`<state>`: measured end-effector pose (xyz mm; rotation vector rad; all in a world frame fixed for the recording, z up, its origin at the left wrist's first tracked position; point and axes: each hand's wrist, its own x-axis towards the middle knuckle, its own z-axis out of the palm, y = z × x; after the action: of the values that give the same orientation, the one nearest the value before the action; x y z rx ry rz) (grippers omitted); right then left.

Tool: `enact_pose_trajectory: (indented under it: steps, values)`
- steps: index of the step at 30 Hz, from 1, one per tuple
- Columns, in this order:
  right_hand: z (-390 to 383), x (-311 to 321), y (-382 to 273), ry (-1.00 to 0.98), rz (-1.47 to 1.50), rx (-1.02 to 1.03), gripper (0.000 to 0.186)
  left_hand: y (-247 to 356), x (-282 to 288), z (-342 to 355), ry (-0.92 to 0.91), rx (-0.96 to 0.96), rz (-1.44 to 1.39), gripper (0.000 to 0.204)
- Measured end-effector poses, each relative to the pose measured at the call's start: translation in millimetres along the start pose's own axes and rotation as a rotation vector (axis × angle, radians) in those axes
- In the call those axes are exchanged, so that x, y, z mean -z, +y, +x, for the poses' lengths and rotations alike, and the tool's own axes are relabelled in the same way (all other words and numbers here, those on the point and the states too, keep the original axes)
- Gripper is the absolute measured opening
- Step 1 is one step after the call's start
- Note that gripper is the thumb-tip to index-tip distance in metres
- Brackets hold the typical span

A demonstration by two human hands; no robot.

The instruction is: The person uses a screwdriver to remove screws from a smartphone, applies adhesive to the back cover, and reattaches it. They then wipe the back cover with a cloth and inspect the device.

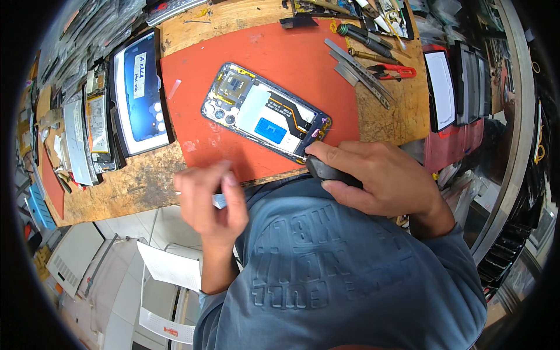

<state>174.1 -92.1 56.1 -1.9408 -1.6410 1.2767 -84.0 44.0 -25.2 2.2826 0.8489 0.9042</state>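
From where I stand, the biggest thing is the wooden workbench point(108, 195), with its near edge partly hidden by the person and the blue-gray shirt point(350, 280) at the bottom of the frame. On the bench is a big red mat point(280, 52), and the two hands cover bits of its lower side. In the upper left, a heap of clear plastic bags point(96, 35) is cut off by the dark round rim, so I can't see what is in it. Next to the mat on the left lies a box point(143, 93) with a shiny blue front.

The right hand point(385, 175) is closed around a black tool handle point(328, 173). The palm hides much of it, so I can't tell what kind of tool it is. Its front end is at the lower right corner of an opened phone point(245, 111), which lies tilted in the middle of the mat. The left hand point(210, 198) is curled and blurry, below the phone; I can't tell if its fingers pinch anything.

In the upper right, red-handled pliers point(396, 71) lie by thin metal tools point(359, 70), crowded together. Smallest is the blue sticker point(270, 130) inside the phone.
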Motion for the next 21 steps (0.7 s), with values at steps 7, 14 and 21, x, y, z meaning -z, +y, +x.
enact_pose_trajectory:
  steps: [7,14,21]
  values:
    - [10,-2,-2,0.031,0.046,0.037,0.056,19,-19,-9,-0.225,-0.192,0.113,0.042]
    - [16,1,-5,0.011,0.044,0.027,0.055,18,-22,-10,-0.234,-0.207,0.117,0.044]
    - [28,-1,-7,0.018,0.073,0.083,0.050,17,-22,-8,-0.230,-0.218,0.089,0.046]
